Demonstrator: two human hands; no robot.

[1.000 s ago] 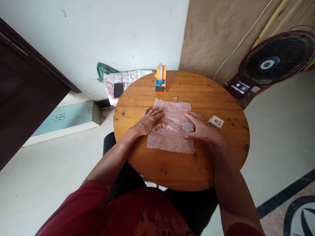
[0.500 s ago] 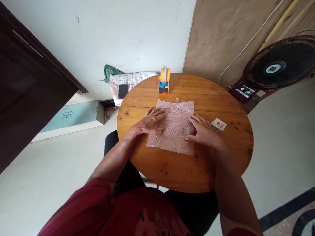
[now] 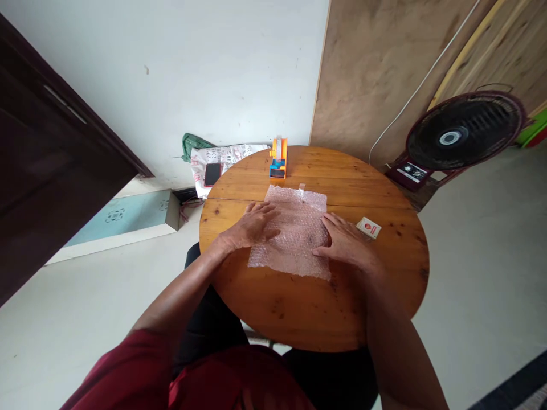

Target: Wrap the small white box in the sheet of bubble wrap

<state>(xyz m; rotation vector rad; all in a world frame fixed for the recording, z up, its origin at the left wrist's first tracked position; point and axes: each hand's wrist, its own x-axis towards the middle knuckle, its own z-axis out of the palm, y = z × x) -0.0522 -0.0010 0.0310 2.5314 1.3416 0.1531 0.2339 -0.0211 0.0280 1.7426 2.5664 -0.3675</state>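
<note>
A pinkish sheet of bubble wrap (image 3: 294, 233) lies flat on the round wooden table (image 3: 290, 313), its near edge ragged. My left hand (image 3: 253, 225) rests at its left edge, fingers stretched and spread over the film. On the opposite side, my right hand (image 3: 344, 239) touches the right edge with thumb and fingers apart. A short strip of clear tape (image 3: 302, 187) sticks out at the sheet's far edge. Beyond it stands an orange and blue tape dispenser (image 3: 278, 158) with a roll in it.
A small white and red box (image 3: 368, 228) lies right of my right hand. Past the table's far left edge, a phone (image 3: 212, 174) rests on a printed white bag (image 3: 239, 152). A dark fan (image 3: 464, 134) stands at the right, and a wall (image 3: 213, 74) rises behind the table.
The camera view has shifted, so the table sits slightly lower and further left. My left hand has moved slightly outward with its thumb spread wider; my right hand stays at the right edge.
</note>
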